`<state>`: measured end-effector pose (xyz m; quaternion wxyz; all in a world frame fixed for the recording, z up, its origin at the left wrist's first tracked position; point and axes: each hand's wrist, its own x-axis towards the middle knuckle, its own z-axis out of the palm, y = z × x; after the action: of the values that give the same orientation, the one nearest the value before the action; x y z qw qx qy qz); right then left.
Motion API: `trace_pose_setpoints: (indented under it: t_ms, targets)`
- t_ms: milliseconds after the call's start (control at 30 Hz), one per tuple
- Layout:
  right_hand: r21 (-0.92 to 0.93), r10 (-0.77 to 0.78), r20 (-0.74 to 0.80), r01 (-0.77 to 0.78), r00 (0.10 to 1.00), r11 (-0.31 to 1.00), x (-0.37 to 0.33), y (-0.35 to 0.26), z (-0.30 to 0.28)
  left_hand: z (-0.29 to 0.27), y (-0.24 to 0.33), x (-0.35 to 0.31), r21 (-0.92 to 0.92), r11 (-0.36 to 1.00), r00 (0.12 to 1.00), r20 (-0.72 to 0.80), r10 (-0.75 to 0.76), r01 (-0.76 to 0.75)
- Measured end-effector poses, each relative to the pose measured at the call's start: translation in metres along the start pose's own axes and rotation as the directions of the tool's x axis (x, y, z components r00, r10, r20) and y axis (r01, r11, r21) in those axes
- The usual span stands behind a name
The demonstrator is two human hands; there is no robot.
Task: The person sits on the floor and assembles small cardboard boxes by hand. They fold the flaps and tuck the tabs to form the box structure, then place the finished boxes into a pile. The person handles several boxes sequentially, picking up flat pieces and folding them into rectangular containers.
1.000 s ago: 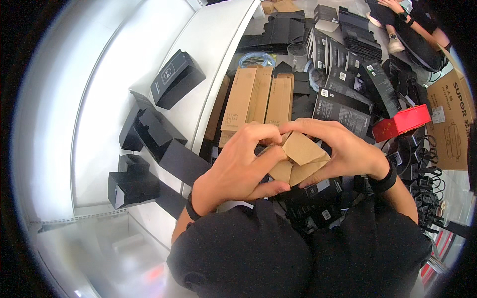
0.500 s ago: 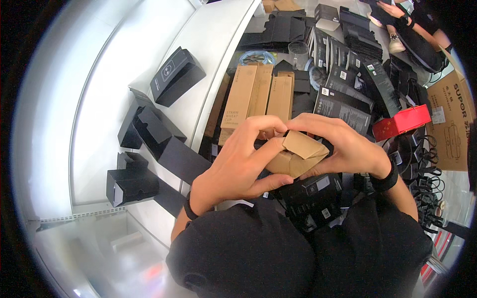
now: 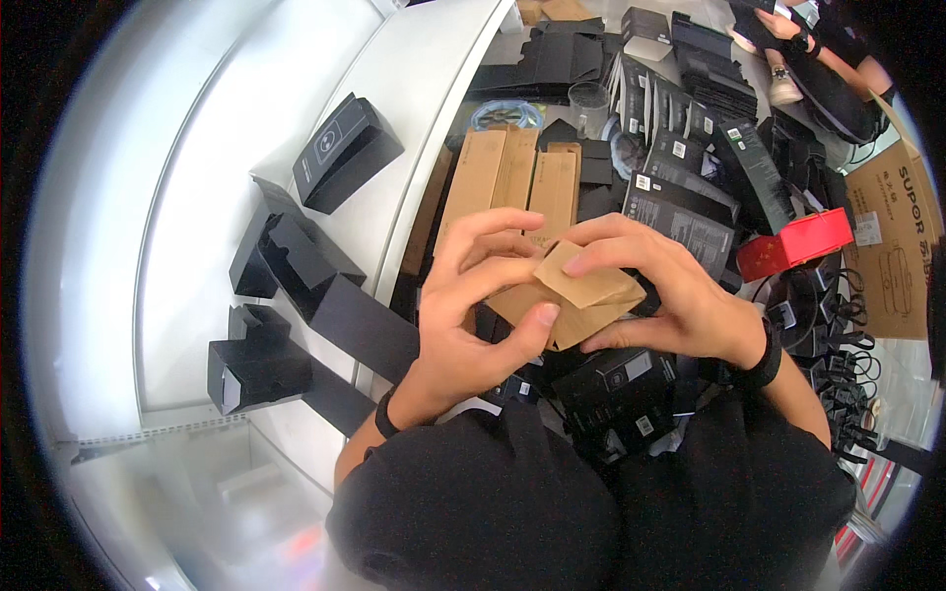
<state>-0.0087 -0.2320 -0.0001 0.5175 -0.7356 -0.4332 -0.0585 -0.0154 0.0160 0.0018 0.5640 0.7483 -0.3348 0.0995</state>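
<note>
In front of my chest is a small brown cardboard box [image 3: 595, 317], tilted, with folded end flaps facing up. My left hand [image 3: 461, 313] holds its left side, the thumb lying on the near face and the other fingers curved around the far side, partly hidden. From the right, my right hand [image 3: 682, 292] grips it with the thumb low on the near side. The right fingers reach over the top and press on a raised flap [image 3: 576, 274]. Just below the held box lies a black printed box [image 3: 616, 394].
Long brown boxes [image 3: 473, 182] lie beyond my hands. Open black boxes [image 3: 347, 153] sit on the white shelf [image 3: 187, 325] at left. Black printed packages [image 3: 680, 202], a red box [image 3: 796, 244] and a large carton [image 3: 892, 246] are at right. Another person's hand [image 3: 778, 25] shows top right.
My left fingers have lifted and spread from the box's top edge, and the left thumb has shifted up. My right fingers have moved onto the flap, which now sits higher.
</note>
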Motion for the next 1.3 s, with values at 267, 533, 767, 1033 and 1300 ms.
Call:
trace_pose_setpoints:
  t_ms: [267,533,767,1033,1300]
  targets:
    - [0.007,-0.012,0.018,0.012,1.000,1.000,-0.001,0.000,0.004,-0.006,-0.001,0.004,0.155,0.970,0.982,0.000,0.190,-0.188]
    - [-0.016,-0.038,0.007,0.038,0.999,0.999,0.000,0.001,0.007,-0.013,-0.004,0.002,0.267,0.926,0.962,0.131,0.240,-0.268]
    - [-0.081,-0.057,-0.086,0.051,0.995,0.995,-0.003,0.006,0.015,-0.002,-0.008,0.000,0.271,0.933,0.969,0.129,0.210,-0.238]
    - [0.047,-0.024,-0.075,0.027,0.997,0.999,-0.004,0.007,0.017,-0.005,-0.015,-0.007,0.214,0.961,0.981,0.123,0.152,-0.176]
    - [0.251,0.190,-0.083,-0.164,0.978,0.954,-0.010,0.006,0.035,0.001,-0.027,-0.014,0.183,0.960,0.976,0.091,0.199,-0.213]
